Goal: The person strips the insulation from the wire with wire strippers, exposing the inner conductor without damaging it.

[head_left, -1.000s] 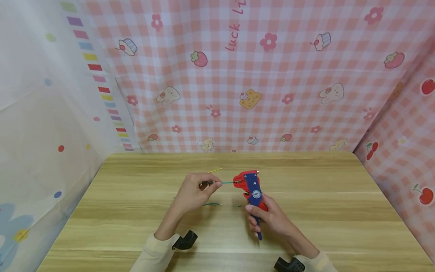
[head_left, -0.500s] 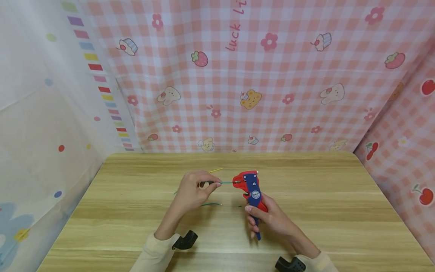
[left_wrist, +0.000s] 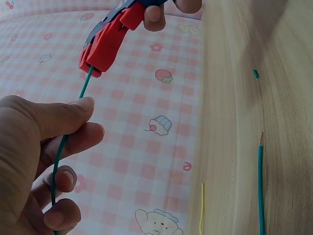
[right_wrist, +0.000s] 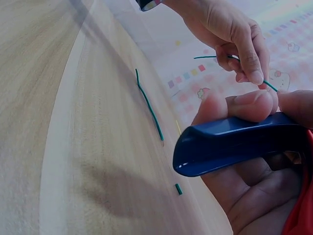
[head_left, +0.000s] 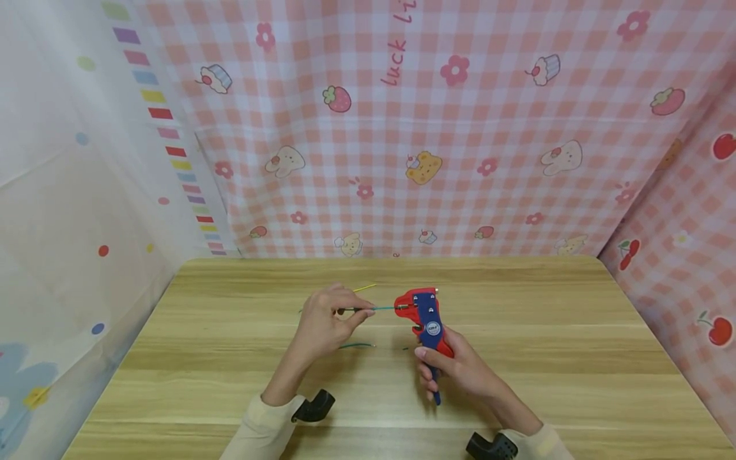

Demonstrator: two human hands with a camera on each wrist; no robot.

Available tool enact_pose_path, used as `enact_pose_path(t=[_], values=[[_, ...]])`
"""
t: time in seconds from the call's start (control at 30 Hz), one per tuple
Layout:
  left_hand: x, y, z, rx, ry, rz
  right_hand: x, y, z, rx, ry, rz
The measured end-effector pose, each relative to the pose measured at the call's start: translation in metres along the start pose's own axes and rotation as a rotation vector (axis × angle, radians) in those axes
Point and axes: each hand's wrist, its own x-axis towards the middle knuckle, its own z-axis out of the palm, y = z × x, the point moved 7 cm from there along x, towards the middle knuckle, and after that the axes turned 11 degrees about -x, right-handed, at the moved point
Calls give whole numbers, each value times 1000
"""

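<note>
My left hand [head_left: 326, 324] pinches a green wire [head_left: 384, 308] between thumb and index finger. In the left wrist view the green wire [left_wrist: 85, 84] runs across the other fingers, and its upper end enters the nose of a red and blue wire stripper [left_wrist: 108, 43]. My right hand [head_left: 460, 365] grips the handles of the wire stripper [head_left: 428, 313], held above the table with its nose towards the left hand. One blue handle [right_wrist: 234, 144] fills the middle of the right wrist view. The wire's tip is hidden inside the tool.
Below the hands, a second green wire [right_wrist: 149, 107] with a bare copper end lies on the wooden table [head_left: 546, 358]. A short green piece of insulation [right_wrist: 178, 189] is near that end. Farther back lies a yellow wire [head_left: 366, 287]. Patterned cloth [head_left: 460, 128] hangs behind the table.
My left hand has turned slightly, its knuckles rising a little, while still pinching the wire. The right hand and wire stripper have hardly moved.
</note>
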Motion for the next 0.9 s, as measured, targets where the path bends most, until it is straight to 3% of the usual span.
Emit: enact_pose_path(t=[0.4,0.63,0.9], values=[[1,1,1,-13,-19,40,-2,-1,-1,-53,39,-46],[1,-1,5,18,-36,4,-2,7,-4,-43,122,59],[0,-8,7,-56,-63,-52,-2,8,-7,-25,105,37]])
